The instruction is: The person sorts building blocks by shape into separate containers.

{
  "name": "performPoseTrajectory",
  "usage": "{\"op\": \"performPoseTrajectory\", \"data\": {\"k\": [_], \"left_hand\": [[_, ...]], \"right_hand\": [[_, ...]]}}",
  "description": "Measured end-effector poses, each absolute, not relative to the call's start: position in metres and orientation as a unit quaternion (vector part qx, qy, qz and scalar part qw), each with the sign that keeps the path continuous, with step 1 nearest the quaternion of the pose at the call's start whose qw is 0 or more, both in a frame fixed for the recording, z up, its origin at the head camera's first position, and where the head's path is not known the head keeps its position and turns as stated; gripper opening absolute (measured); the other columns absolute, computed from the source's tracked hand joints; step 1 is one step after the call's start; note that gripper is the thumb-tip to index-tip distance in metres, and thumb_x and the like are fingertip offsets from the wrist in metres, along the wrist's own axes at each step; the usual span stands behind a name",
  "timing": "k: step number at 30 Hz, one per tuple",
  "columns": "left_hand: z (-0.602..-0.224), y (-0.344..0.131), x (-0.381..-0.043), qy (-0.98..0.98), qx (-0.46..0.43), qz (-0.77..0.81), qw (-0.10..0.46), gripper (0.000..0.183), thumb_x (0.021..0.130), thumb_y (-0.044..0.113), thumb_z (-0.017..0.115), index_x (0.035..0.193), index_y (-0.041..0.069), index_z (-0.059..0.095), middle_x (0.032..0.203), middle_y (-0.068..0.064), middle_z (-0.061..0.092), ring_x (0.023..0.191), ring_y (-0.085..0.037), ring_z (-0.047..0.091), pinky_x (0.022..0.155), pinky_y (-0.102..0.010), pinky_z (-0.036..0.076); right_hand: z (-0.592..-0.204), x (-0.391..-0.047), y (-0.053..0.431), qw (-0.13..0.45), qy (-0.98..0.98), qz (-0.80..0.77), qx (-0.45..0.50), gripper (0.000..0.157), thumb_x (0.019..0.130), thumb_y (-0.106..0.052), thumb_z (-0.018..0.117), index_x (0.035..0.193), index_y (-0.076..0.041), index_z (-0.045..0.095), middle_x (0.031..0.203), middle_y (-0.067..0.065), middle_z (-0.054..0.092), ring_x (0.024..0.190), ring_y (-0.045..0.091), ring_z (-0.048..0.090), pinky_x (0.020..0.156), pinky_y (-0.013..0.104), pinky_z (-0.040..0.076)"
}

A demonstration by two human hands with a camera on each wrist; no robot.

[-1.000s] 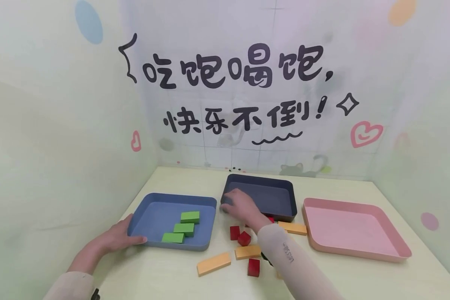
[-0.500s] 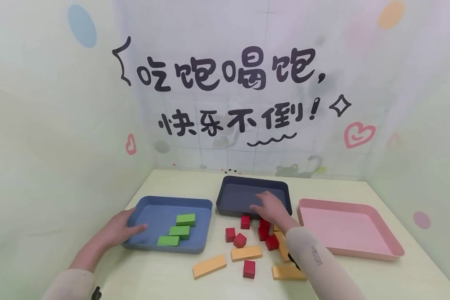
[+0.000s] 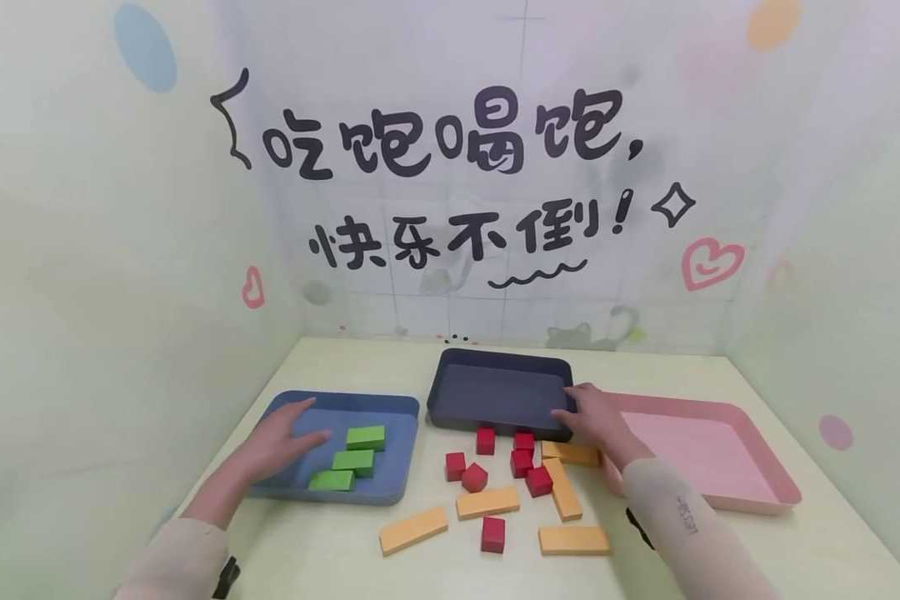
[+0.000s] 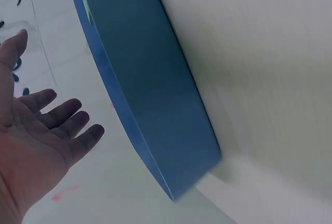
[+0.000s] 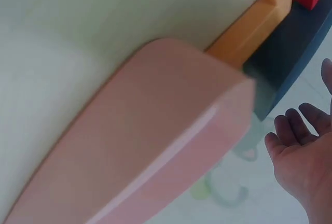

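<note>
My left hand (image 3: 281,442) hovers over the left side of the blue tray (image 3: 345,498), fingers extended and nothing in it. In the left wrist view that hand (image 4: 44,141) shows its bare palm beside the tray's outer wall (image 4: 150,89). Three green blocks (image 3: 353,462) lie inside the tray. My right hand (image 3: 603,423) is at the right end of the dark navy tray (image 3: 495,427), overlapping the near left corner of the pink tray (image 3: 742,502). Loosely bent and holding nothing, the right hand (image 5: 306,146) also appears in the right wrist view.
Several red cubes (image 3: 492,535) and several orange blocks (image 3: 573,541) lie scattered on the table (image 3: 330,550) in front of the navy tray. One orange block (image 3: 570,454) is close to the pink tray. Walls (image 3: 67,333) enclose the table at the back and both sides.
My right hand has swept rightward from the navy tray's left end to its right end. My left hand has come off the blue tray's left rim and moved inward over the tray.
</note>
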State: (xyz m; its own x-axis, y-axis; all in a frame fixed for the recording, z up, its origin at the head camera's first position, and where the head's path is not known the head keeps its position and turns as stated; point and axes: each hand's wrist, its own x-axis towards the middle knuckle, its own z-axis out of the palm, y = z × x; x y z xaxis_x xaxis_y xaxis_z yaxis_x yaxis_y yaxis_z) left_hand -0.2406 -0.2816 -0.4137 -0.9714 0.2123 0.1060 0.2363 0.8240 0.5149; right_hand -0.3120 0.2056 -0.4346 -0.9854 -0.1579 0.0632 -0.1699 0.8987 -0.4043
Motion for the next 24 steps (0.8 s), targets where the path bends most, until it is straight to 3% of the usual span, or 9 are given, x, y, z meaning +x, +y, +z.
{"op": "performPoseTrajectory", "data": {"k": [6, 10, 16, 24], "left_hand": [[-0.412, -0.239, -0.244, -0.953, -0.131, -0.272, 0.003, 0.077, 0.095, 0.043, 0.064, 0.148, -0.007, 0.037, 0.145, -0.032, 0.041, 0.133, -0.052, 0.037, 0.106, -0.064, 0.031], [-0.411, -0.208, -0.244, -0.951, -0.145, -0.274, -0.016, 0.075, 0.095, 0.043, 0.065, 0.149, -0.002, 0.039, 0.148, -0.027, 0.041, 0.136, -0.047, 0.037, 0.108, -0.061, 0.031], [-0.412, -0.171, -0.242, -0.949, -0.161, -0.269, -0.033, 0.068, 0.095, 0.038, 0.067, 0.148, 0.003, 0.044, 0.149, -0.02, 0.044, 0.139, -0.042, 0.036, 0.111, -0.058, 0.029], [-0.416, -0.147, -0.238, -0.94, -0.156, -0.299, -0.053, 0.067, 0.092, 0.035, 0.071, 0.147, 0.005, 0.047, 0.148, -0.017, 0.045, 0.138, -0.038, 0.038, 0.11, -0.056, 0.032]], "right_hand": [[-0.449, -0.308, 0.225, 0.01, -0.964, 0.251, 0.084, 0.065, 0.094, -0.032, 0.069, 0.138, 0.011, 0.049, 0.14, 0.033, 0.045, 0.128, 0.051, 0.043, 0.106, 0.06, 0.036], [-0.456, -0.306, 0.233, -0.026, -0.935, 0.347, 0.063, 0.072, 0.094, -0.033, 0.068, 0.147, 0.008, 0.039, 0.152, 0.029, 0.031, 0.137, 0.051, 0.03, 0.111, 0.06, 0.028], [-0.464, -0.301, 0.236, -0.086, -0.846, 0.525, -0.015, 0.083, 0.094, -0.033, 0.07, 0.156, -0.002, 0.026, 0.161, 0.018, 0.012, 0.144, 0.044, 0.02, 0.113, 0.053, 0.028], [-0.462, -0.299, 0.241, -0.082, -0.875, 0.477, 0.022, 0.082, 0.093, -0.04, 0.069, 0.156, -0.005, 0.029, 0.16, 0.02, 0.012, 0.143, 0.044, 0.018, 0.113, 0.055, 0.026]]}}
